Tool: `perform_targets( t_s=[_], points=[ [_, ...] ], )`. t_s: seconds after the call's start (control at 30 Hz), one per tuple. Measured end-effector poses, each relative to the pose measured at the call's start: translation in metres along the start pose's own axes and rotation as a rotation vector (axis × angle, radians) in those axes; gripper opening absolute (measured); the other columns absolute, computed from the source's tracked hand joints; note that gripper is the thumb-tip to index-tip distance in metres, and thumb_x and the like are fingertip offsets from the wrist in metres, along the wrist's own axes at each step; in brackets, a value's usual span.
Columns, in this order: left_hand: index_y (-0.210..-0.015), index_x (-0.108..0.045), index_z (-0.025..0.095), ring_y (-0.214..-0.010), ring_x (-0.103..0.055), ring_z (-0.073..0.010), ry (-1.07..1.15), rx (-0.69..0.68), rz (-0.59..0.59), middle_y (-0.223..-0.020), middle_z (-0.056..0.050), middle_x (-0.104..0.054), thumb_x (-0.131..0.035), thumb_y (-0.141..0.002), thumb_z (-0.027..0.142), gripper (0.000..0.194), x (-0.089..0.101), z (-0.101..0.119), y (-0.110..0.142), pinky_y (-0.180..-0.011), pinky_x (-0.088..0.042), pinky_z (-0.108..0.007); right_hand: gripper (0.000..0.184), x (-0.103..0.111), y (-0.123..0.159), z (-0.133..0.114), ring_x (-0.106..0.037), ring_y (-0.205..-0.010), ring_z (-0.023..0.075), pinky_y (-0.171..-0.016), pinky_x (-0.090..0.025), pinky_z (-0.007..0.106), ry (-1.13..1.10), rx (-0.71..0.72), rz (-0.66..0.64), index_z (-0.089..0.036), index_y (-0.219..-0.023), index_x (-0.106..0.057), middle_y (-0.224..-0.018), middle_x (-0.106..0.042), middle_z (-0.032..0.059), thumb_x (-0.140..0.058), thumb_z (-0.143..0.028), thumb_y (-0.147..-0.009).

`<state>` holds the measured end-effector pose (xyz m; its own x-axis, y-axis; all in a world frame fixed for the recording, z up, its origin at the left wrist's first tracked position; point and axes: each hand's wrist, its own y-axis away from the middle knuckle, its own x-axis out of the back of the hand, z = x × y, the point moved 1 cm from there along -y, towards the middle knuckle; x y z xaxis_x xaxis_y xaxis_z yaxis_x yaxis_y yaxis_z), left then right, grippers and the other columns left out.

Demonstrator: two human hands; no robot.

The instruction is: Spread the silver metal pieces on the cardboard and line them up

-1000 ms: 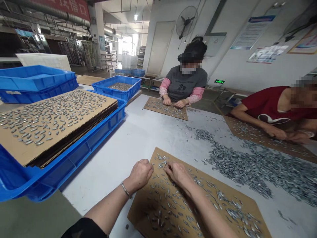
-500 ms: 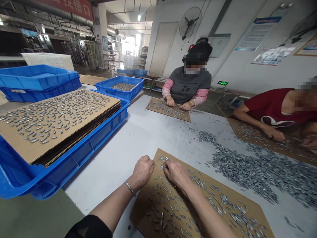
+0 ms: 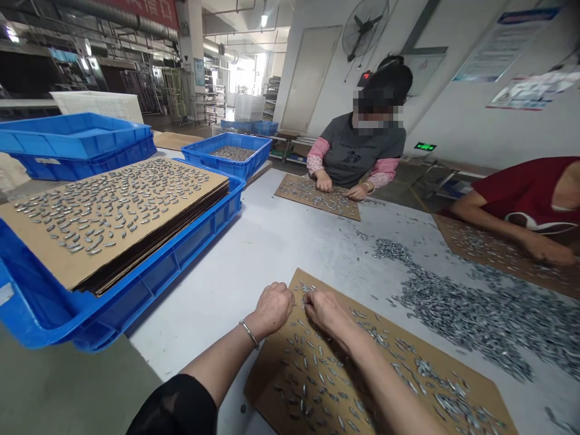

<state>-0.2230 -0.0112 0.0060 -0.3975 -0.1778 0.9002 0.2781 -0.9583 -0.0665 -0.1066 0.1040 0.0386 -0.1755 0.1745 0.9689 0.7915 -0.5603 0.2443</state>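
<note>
Many small grey metal pieces, slim and pointed, lie across a brown cardboard sheet [image 3: 272, 368] in front of me. Over its far left corner is my left hand [image 3: 274, 307], fingers curled together and a bracelet on the wrist. My right hand [image 3: 327, 311] is just to the right, its thumb and fingers pinched low among some of the metal pieces [image 3: 308, 289]. Whatever sits in either set of fingertips is too small or hidden to make out. Looser clumps of pieces [image 3: 457, 405] cover the right side of the sheet.
A big heap of the same pieces [image 3: 471, 314] spreads over the white table [image 3: 267, 235] at right. On the left, a blue crate [image 3: 181, 272] holds stacked cardboard sheets [image 3: 58, 260] with pieces on top. Two co-workers [image 3: 357, 151] [image 3: 530, 193] handle similar sheets opposite.
The whole view has shifted slightly, so the scene sits differently in frame. Both my hands stay at the same corner of the sheet, with only small finger movements.
</note>
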Motion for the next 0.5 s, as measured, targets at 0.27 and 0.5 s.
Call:
perform_targets(
  t_s=[0.27, 0.5],
  points=[
    [-0.092, -0.073, 0.013, -0.096, -0.069, -0.0292, 0.040, 0.105, -0.058, -0.100, -0.017, -0.073, -0.043, -0.099, 0.021, 0.032, 0.003, 0.014, 0.007, -0.088, -0.049, -0.041, 0.019, -0.010, 0.003, 0.003, -0.065, -0.087, 0.0204, -0.066, -0.030, 0.029, -0.052, -0.029, 0.091, -0.018, -0.091, -0.067, -0.101, -0.072, 0.0111, -0.049, -0.020, -0.097],
    [-0.101, -0.073, 0.020, -0.104, -0.068, -0.0254, 0.083, 0.144, -0.053, -0.106, -0.010, -0.074, -0.046, -0.097, 0.019, 0.027, -0.005, 0.012, 0.006, -0.093, -0.047, -0.037, 0.016, -0.013, 0.011, 0.015, -0.061, -0.079, 0.0171, -0.071, -0.036, 0.026, -0.245, 0.094, 0.139, -0.020, -0.086, -0.062, -0.090, -0.069, 0.0055, -0.047, -0.019, -0.094]
  ],
)
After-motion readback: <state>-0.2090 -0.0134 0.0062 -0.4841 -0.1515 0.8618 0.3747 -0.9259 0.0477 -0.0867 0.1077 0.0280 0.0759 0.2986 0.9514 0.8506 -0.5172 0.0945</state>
